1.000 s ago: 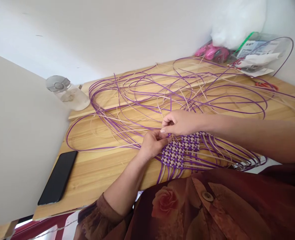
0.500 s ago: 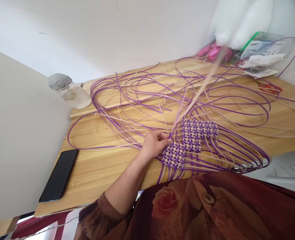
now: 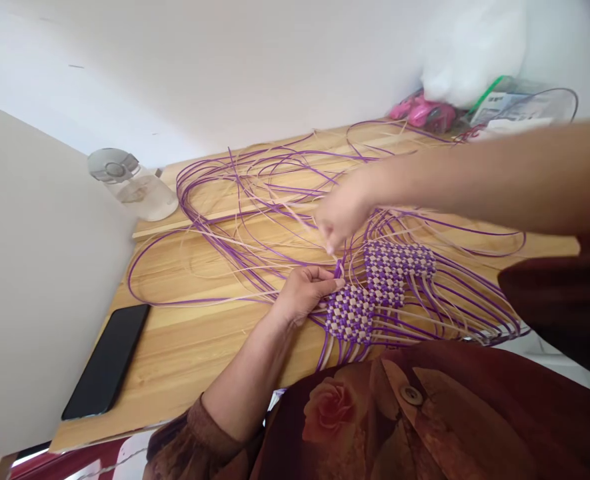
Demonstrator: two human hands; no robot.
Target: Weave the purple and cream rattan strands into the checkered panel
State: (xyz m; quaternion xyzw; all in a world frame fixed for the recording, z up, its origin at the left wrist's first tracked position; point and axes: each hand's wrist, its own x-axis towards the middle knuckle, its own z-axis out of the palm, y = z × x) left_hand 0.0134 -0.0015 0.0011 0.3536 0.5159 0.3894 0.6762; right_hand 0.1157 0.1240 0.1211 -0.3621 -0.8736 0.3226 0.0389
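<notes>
Purple cord [image 3: 338,269] is pinched between the thumb and fingers of the left hand [image 3: 299,293]. The right hand [image 3: 345,207] hovers above it, fingers curled but blurred — can't tell if it's gripping anything. So two hands, and one purple-and-beige woven piece [image 3: 349,313], stepped in outline, lying on the near side of the wooden table [image 3: 185,347] right beside the left fingertips. Loose strands [image 3: 227,247] in the same two colours sprawl all over — way too tangled to count. Further out on the left: one black phone [image 3: 105,360] and one clear bottle [image 3: 152,197] with a grey lid [image 3: 113,165]. Back right: one puffy white bundle [image 3: 475,53] and some pink stuff [image 3: 422,112], count unclear.
</notes>
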